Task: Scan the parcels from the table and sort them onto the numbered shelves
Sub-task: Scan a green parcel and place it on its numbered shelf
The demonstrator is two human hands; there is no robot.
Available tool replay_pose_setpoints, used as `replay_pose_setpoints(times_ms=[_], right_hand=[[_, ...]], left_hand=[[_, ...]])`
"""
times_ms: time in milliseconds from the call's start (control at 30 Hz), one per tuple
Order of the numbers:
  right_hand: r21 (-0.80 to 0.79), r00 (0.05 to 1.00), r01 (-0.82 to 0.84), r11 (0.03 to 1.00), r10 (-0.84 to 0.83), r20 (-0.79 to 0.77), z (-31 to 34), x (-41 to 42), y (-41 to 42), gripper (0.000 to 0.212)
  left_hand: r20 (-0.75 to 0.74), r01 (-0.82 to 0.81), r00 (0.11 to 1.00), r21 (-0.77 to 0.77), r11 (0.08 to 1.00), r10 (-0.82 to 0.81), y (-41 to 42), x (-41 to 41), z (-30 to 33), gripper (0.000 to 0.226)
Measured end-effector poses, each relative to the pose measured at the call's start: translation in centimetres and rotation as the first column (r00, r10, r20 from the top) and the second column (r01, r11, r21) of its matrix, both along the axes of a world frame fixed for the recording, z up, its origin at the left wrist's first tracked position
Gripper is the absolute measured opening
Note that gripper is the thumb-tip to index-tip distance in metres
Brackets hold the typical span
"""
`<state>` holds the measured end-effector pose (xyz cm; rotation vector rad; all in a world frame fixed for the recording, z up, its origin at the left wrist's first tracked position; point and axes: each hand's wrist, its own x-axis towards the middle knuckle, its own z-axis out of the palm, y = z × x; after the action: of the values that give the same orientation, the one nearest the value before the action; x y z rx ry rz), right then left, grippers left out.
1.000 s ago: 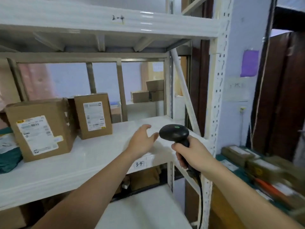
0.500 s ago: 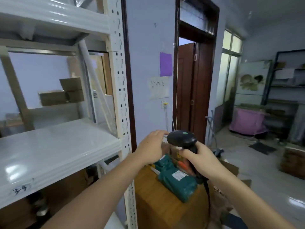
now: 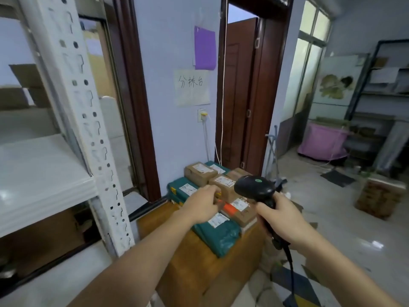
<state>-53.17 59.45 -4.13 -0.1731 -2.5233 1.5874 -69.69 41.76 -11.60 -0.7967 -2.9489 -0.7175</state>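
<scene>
Right hand [image 3: 285, 218] wrapped around the black scanner [image 3: 256, 189], held just above the parcels [image 3: 221, 185]. Left hand [image 3: 202, 206] over the pile, fingers curled down, can't tell if gripping anything. Parcels heaped on the wooden table [image 3: 199, 262], beside the white shelf [image 3: 39, 173].

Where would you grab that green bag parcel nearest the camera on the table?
Take the green bag parcel by its near end, which overhangs the wooden table, coming from the front. It lies flat and soft, so fingers can slide under there; boxes crowd its far side. The left hand hovers above it.
</scene>
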Motion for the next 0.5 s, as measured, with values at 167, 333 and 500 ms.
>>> replay_pose_setpoints(times_ms=[167, 333, 500], right_hand=[[-0.006, 0.999, -0.008, 1.0, 0.008, 0.042, -1.9, -4.9, 1.8, 0.007], [0.012, 0.997, -0.004, 1.0, 0.003, 0.073, -3.8, -10.8, 3.3, 0.004], [0.06, 0.994, 0.002, 0.998, -0.008, 0.106, -5.7, -16.3, 4.9, 0.006]], left_hand=[[0.061, -0.019, 0.998, -0.017, 1.0, 0.02, 1.5, -4.3, -2.7, 0.053], [0.087, -0.072, 0.993, -0.036, 0.997, 0.075, 3.4, -9.9, -5.7, 0.049], [0.16, -0.097, 0.982, -0.058, 0.994, 0.106, 4.3, -14.8, -8.7, 0.047]])
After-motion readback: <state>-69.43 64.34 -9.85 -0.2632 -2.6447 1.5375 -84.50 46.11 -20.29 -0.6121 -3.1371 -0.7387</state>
